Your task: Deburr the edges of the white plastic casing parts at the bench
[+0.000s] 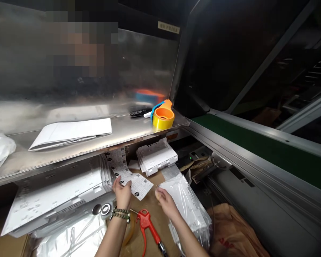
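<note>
My left hand (pixel 122 192), a beaded bracelet on its wrist, has its fingers and thumb closed at the edge of a strip of printed labels (pixel 142 182). The strip curves down from under the metal shelf, with black round marks and square codes on it. My right hand (pixel 166 202) is pinched just right of the strip's end, beside clear plastic bags (pixel 188 200) with white parts inside. Whatever its fingertips hold is too small to name. Between my forearms lies a red air blow gun (pixel 150 226) on the brown work surface.
White molded panels (pixel 61 192) are stacked at left, with a smaller stack (pixel 157 155) behind the labels. On the metal shelf (pixel 128 134) are folded paper (pixel 72 132) and a yellow tape roll in an orange dispenser (pixel 163 119). A green conveyor belt (pixel 256 142) runs at right.
</note>
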A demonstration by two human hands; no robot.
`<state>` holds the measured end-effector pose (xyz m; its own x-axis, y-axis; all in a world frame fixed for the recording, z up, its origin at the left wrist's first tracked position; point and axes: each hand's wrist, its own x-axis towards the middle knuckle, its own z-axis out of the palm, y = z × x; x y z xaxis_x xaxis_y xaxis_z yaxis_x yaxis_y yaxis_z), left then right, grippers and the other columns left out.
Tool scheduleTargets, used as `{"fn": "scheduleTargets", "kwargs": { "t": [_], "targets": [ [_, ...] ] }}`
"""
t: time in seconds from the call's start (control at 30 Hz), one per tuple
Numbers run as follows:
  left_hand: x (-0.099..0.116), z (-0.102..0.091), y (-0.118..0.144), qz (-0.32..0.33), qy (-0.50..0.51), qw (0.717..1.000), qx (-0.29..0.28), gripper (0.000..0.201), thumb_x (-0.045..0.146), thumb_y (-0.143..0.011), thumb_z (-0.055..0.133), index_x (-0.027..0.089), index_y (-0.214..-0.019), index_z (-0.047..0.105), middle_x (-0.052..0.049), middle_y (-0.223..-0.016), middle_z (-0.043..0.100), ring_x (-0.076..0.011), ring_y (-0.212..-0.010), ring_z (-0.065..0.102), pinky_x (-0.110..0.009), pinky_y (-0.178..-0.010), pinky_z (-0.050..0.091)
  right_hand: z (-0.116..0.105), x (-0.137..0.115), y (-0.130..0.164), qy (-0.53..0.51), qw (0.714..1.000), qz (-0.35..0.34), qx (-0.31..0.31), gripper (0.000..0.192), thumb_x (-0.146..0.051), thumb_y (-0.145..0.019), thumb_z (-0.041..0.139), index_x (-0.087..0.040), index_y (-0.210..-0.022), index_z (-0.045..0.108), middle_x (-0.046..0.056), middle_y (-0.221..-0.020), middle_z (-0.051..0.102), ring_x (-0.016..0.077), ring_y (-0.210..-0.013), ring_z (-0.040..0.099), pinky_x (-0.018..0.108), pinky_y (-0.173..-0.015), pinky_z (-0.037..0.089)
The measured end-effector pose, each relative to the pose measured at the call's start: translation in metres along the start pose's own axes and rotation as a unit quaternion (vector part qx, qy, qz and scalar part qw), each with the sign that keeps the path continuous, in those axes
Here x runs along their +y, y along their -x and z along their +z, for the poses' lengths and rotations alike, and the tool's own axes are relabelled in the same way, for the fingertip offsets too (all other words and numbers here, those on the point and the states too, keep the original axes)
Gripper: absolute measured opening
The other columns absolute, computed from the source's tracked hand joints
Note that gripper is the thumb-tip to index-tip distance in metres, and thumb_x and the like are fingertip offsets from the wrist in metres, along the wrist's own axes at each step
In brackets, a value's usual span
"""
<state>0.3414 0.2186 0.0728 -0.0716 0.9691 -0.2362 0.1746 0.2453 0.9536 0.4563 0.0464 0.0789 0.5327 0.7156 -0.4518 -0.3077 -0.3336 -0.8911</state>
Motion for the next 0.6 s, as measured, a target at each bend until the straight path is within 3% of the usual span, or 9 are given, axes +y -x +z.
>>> {"fn": "scheduleTargets", "kwargs": {
  "t": [0.07,0.13,0.23,0.3,0.4,0.5,0.6],
  "targets": [
    [0.006,-0.012,0.009,0.013,-0.002,1.000,-0.026,0.053,0.023,-0.090,0.075,0.021,-0.139,0.056,-0.013,-0.164,0.034,-0.0392,-0.147,0.037,-0.066,-0.118,0.035,0.013,-0.007,-0.018,-0.054,0.996,0.045,-0.046,0.071,-0.079,-0.084,0.055,-0.018,-0.118,0.066,0.019,-0.119,0.075,0.0342,-0.111,0.073,0.054,-0.089,0.061],
    [0.013,-0.020,0.014,0.013,0.004,0.998,-0.057,0.054,0.018,-0.087,0.076,0.020,-0.137,0.057,-0.012,-0.166,0.031,-0.0393,-0.149,0.033,-0.067,-0.121,0.031,0.020,-0.015,-0.027,-0.096,0.991,0.063,-0.076,0.073,-0.081,-0.085,0.053,-0.017,-0.119,0.063,0.019,-0.118,0.076,0.0303,-0.105,0.076,0.049,-0.086,0.062],
    [0.024,-0.024,0.017,-0.035,0.046,0.991,-0.121,0.055,0.014,-0.087,0.075,0.020,-0.138,0.056,-0.013,-0.157,0.045,-0.0364,-0.139,0.048,-0.063,-0.114,0.044,0.021,-0.025,-0.029,-0.114,0.989,0.052,-0.074,0.064,-0.058,-0.068,0.086,-0.019,-0.114,0.063,0.015,-0.121,0.076,0.0253,-0.105,0.075,0.041,-0.091,0.060],
    [0.031,-0.024,0.018,-0.084,0.083,0.979,-0.164,0.062,0.012,-0.088,0.073,0.020,-0.145,0.050,-0.014,-0.143,0.059,-0.0320,-0.122,0.064,-0.058,-0.104,0.055,0.016,-0.030,-0.028,-0.111,0.991,0.046,-0.065,0.065,-0.037,-0.055,0.096,-0.019,-0.108,0.064,0.013,-0.118,0.077,0.0242,-0.100,0.075,0.038,-0.087,0.059],
    [0.041,-0.023,0.022,-0.127,0.120,0.965,-0.198,0.073,0.009,-0.087,0.072,0.024,-0.152,0.042,-0.012,-0.132,0.067,-0.0265,-0.106,0.072,-0.052,-0.100,0.058,0.003,-0.036,-0.029,-0.109,0.991,0.039,-0.060,0.059,-0.030,-0.054,0.095,-0.017,-0.103,0.065,0.011,-0.102,0.080,0.0219,-0.084,0.075,0.037,-0.078,0.059],
    [0.048,-0.024,0.025,-0.141,0.126,0.959,-0.212,0.076,0.008,-0.084,0.074,0.029,-0.151,0.045,-0.011,-0.126,0.069,-0.0258,-0.109,0.071,-0.051,-0.108,0.053,-0.012,-0.044,-0.028,-0.109,0.992,0.021,-0.061,0.054,-0.033,-0.060,0.092,-0.016,-0.103,0.064,0.008,-0.091,0.081,0.0189,-0.076,0.074,0.036,-0.078,0.060],
    [0.049,-0.024,0.026,-0.140,0.118,0.961,-0.209,0.076,0.003,-0.076,0.078,0.028,-0.144,0.054,-0.010,-0.128,0.067,-0.0252,-0.124,0.065,-0.049,-0.119,0.042,-0.021,-0.051,-0.026,-0.096,0.993,0.016,-0.073,0.051,-0.036,-0.067,0.091,-0.017,-0.106,0.065,0.009,-0.099,0.082,0.0177,-0.079,0.075,0.034,-0.078,0.061]
  ]
}}
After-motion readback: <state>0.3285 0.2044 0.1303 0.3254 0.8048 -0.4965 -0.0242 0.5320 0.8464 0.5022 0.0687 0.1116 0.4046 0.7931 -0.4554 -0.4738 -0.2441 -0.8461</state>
